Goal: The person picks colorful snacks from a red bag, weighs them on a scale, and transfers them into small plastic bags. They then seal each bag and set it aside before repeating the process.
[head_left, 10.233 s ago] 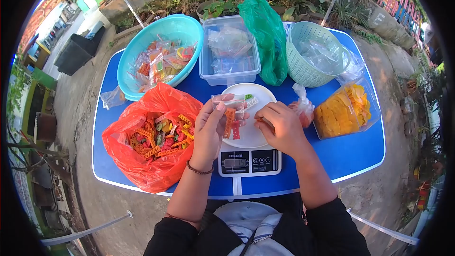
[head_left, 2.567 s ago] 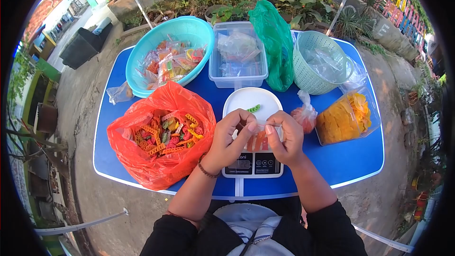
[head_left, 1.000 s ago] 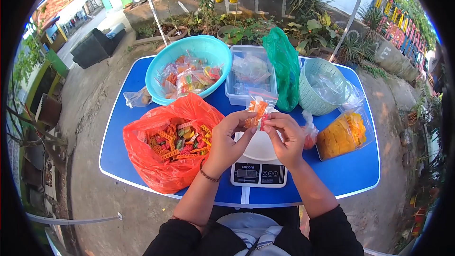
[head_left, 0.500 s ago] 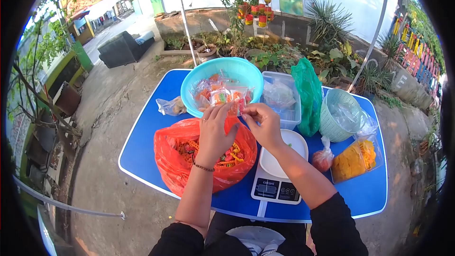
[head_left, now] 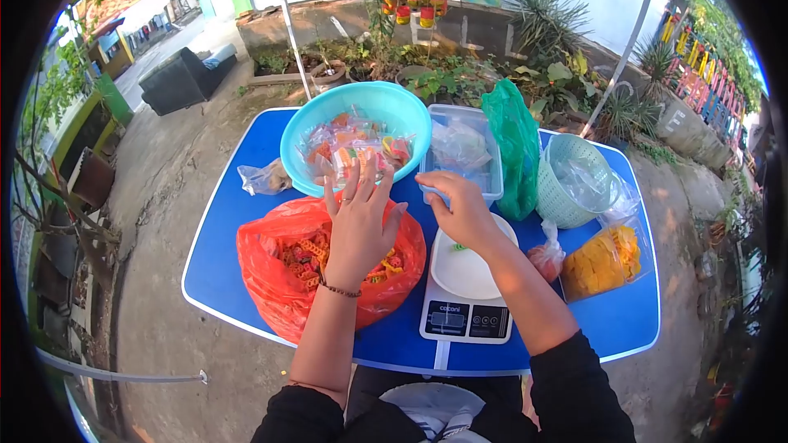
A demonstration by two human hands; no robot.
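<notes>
My left hand [head_left: 361, 226] is open, its fingers spread over the near rim of a turquoise basin [head_left: 292, 138]. Inside the basin lie several small clear packets [head_left: 349, 152] of orange and red snacks. Below that hand sits a red plastic bag [head_left: 271, 279] full of red and yellow wheel-like snack pieces [head_left: 305, 256], partly covered by my forearm. My right hand [head_left: 464, 209] is open, thumb apart from the bent fingers, beside the near edge of a clear plastic container [head_left: 492, 190]. Beneath it stands a kitchen scale [head_left: 468, 320] with a white tray [head_left: 468, 275] holding a small green bit.
Right of the container stand a green plastic bag [head_left: 513, 164] and a pale green basket [head_left: 566, 197] with clear plastic inside. A tied bag of reddish stuff [head_left: 547, 256] and a pack of yellow chips [head_left: 603, 267] sit at the right. Another plastic bag [head_left: 264, 178] lies left of the basin.
My hands, earlier close together with fingertips at packets over the basin's near rim, have moved apart. The left fingers have spread. The whole view has shifted slightly.
</notes>
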